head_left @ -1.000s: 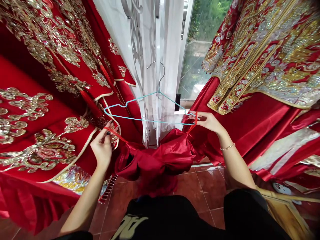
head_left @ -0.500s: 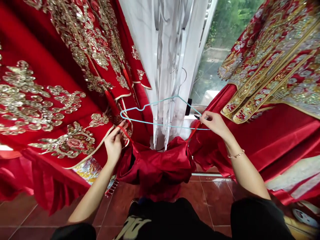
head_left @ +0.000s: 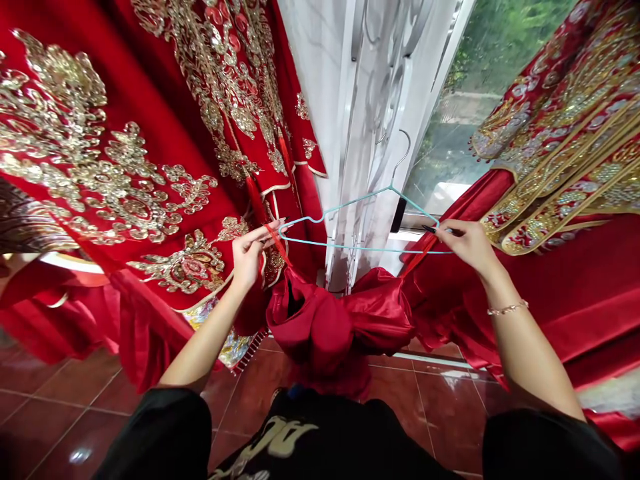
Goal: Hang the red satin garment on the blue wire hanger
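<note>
indoors, red dress (head_left: 330, 327) above glossy tiles (head_left: 395, 393), white curtain (head_left: 315, 73), window (head_left: 465, 127) beyond

Both hands (head_left: 247, 259) (head_left: 469, 244) well apart, forearms (head_left: 206, 341) (head_left: 533, 347) angled inward.

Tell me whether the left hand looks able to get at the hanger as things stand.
Probably yes: the left hand is right beside one end of the hanger, and nothing solid appears to block it. Only the thin red strap at that hand might get in the way.
</note>
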A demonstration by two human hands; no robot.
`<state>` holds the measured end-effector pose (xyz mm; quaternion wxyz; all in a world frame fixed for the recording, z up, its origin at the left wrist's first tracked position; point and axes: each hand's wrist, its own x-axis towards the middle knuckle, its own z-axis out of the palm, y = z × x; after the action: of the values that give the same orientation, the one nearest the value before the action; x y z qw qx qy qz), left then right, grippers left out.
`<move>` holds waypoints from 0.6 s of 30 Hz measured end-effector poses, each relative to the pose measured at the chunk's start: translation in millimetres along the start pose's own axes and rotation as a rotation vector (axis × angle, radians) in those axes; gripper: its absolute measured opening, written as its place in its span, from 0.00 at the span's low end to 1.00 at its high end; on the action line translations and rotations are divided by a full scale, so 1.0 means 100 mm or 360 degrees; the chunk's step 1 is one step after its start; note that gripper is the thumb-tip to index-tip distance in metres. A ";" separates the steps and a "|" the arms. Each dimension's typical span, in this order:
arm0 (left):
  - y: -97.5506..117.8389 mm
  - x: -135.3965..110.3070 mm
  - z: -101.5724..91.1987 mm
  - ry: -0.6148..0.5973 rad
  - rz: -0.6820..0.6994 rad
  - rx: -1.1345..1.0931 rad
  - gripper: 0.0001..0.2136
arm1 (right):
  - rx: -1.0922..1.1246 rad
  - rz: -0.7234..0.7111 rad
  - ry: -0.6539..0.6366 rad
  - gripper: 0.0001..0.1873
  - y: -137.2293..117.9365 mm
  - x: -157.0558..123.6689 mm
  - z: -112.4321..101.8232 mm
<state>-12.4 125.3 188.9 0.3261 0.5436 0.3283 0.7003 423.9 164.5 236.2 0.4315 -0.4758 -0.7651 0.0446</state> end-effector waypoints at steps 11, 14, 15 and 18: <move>0.49 0.62 0.37 -0.0989 0.0082 0.0933 0.13 | 0.0009 -0.0064 -0.0037 0.15 -0.01 -0.05 0.09; 0.54 0.81 0.39 -0.1236 0.0267 0.1424 0.11 | 0.0023 -0.0066 -0.0038 0.16 -0.05 -0.08 0.16; 0.56 0.85 0.40 -0.1270 0.0349 0.1556 0.10 | 0.0011 -0.0060 -0.0033 0.16 -0.07 -0.09 0.19; 0.61 0.80 0.42 -0.1001 0.0635 0.1810 0.11 | -0.0063 -0.0104 0.0024 0.12 -0.07 -0.14 0.21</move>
<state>7.2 160.1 290.1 -0.0659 0.8585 0.4284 0.2741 406.8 157.5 218.0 0.4289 -0.4593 -0.7778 0.0116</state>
